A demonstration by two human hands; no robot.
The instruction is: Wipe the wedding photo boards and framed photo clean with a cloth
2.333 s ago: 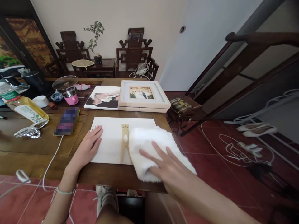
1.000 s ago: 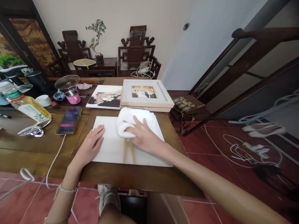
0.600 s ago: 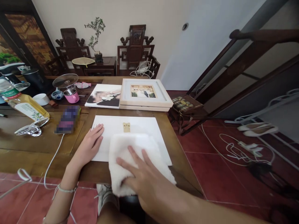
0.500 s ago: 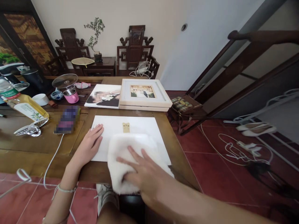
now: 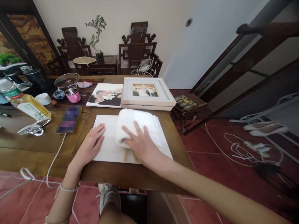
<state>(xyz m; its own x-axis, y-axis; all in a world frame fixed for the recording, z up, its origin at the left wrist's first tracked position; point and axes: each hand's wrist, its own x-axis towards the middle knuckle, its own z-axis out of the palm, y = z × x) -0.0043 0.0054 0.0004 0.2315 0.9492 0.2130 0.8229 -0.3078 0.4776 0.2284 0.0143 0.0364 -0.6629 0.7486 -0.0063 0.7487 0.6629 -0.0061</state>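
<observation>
A white rectangular board (image 5: 107, 154) lies flat on the wooden table in front of me. My left hand (image 5: 92, 141) rests on its left edge, fingers stretched out flat and touching the board. Bunched on the board's upper middle is a white fluffy towel (image 5: 151, 124). My right hand (image 5: 140, 141) presses down on this towel with fingers spread over the top and the thumb at its near left edge, gripping it. Below the towel, two narrow ends of a beige piece (image 5: 125, 155) show against the board; the rest of it is covered.
A framed photo (image 5: 144, 90) and a photo panel (image 5: 106, 95) lie behind the board. To the left are a phone (image 5: 69, 119) on a white cable, a hair claw clip (image 5: 35, 127), an oil bottle (image 5: 28, 105) and a pink cup (image 5: 73, 95). The table's right edge (image 5: 182, 146) is close.
My right hand has pushed the towel away from me, from the board's near edge to its far side. The beige piece's top is now covered and its lower ends show. My left hand stays put.
</observation>
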